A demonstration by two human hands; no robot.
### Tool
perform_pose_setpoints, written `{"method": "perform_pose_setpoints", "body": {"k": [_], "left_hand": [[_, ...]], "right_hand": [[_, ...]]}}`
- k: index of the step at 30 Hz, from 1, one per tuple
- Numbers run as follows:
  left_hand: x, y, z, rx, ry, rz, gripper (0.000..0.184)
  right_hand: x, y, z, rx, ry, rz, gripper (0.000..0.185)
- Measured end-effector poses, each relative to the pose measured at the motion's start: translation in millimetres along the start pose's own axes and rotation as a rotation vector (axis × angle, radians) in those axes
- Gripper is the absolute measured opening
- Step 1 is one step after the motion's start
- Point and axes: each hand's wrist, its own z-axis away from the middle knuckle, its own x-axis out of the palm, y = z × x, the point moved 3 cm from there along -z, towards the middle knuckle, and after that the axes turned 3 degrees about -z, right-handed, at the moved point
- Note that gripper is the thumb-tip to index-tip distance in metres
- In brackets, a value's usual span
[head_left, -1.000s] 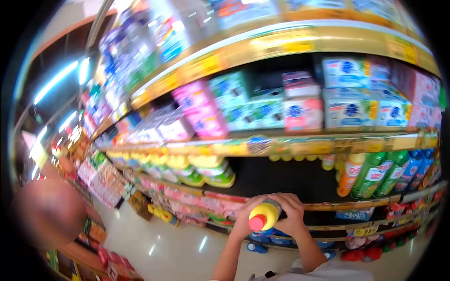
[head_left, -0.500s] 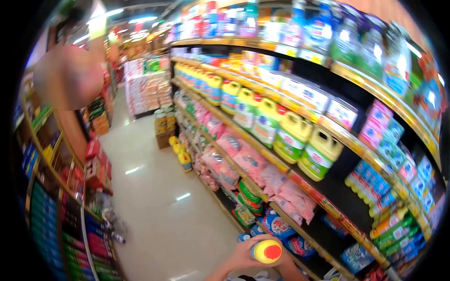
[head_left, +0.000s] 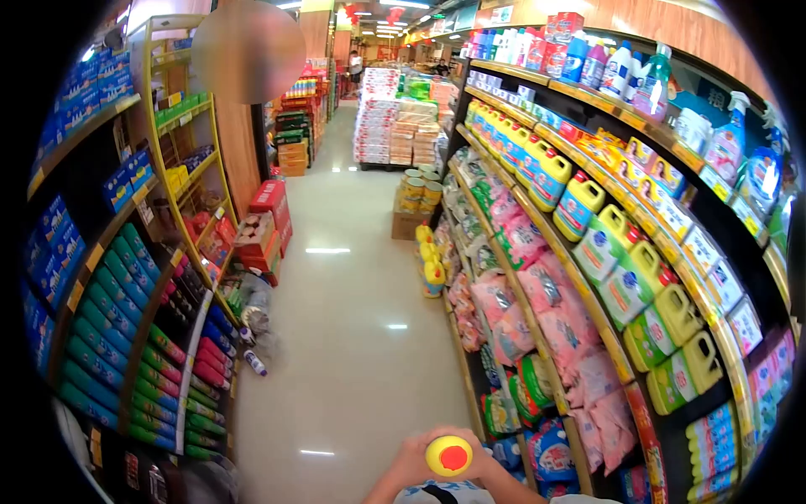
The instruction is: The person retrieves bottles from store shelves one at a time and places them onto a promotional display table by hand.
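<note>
A yellow bottle with a red cap (head_left: 450,456) is held upright near my body, seen almost straight from above. My left hand (head_left: 411,459) wraps around its left side. My right hand (head_left: 480,460) closes on the other side of the same bottle. Its label and lower part are hidden beneath the top. Beyond the hands is the tiled floor, and the right-hand shelf stands close by, with bags of detergent (head_left: 552,449) at its bottom.
A long shelf (head_left: 588,323) of yellow jugs (head_left: 659,328) and pink bags (head_left: 567,336) runs along the right. Shelves with tubes (head_left: 105,315) line the left. Yellow bottles (head_left: 432,273), tins (head_left: 413,191) and red cartons (head_left: 270,210) stand by the aisle floor (head_left: 353,336).
My view has turned left, so the right-hand shelf sits farther right and the aisle is nearer the middle. Both hands still hold the yellow bottle, now slightly more to the left in view.
</note>
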Motion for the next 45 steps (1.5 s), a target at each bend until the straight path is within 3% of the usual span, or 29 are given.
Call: {"method": "perform_pose_setpoints", "body": {"k": [3,7,10,13,16,21,23,28,33,35,45], "left_hand": [[-20.0,-16.4,-29.5,-0.036,0.085,0.070,0.059],[-50.5,-42.2,-88.3,-0.091,0.074,-0.121,0.058],[-91.2,-39.8,-140.5,-0.079,0.143,-0.010,0.052],[-118.6,-70.7,-171.3,-0.242,0.089,-0.105,0.051],[-146.1,-89.5,-209.2,-0.031,0.179,-0.104,0.046],[-173.7,-96.7,-269.2,-0.005,0.303,-0.010,0.042],[-187.1,-117.0,-292.2,-0.095,0.292,0.043,0.045],[-243.9,-129.8,-368.6,-0.065,0.276,0.098,0.050],[-306.7,-156.8,-465.5,0.007,0.257,0.095,0.055],[-331.5,-157.8,-498.5,-0.106,0.190,0.006,0.060],[-406.4,-195.9,-605.5,0.012,0.288,0.031,0.050]], "right_hand": [[-10.4,27.1,-37.5,0.015,-0.018,-0.063,0.057],[-33.9,58.7,-95.0,0.017,-0.033,-0.107,0.056],[-56.0,78.5,-154.4,0.007,-0.015,-0.129,0.056],[-70.3,77.2,-206.8,-0.005,-0.047,-0.206,0.056],[-83.3,91.5,-257.0,-0.042,-0.119,-0.242,0.056],[-99.5,130.9,-318.1,0.045,-0.230,-0.119,0.056],[-105.8,150.5,-345.3,0.042,-0.225,-0.132,0.056],[-123.7,198.3,-422.2,0.172,-0.170,-0.106,0.057],[-160.1,215.8,-531.3,0.158,-0.159,-0.005,0.056],[-170.5,226.4,-563.9,0.198,-0.159,0.036,0.056],[-203.0,299.1,-683.4,0.127,-0.112,0.010,0.057]]}}
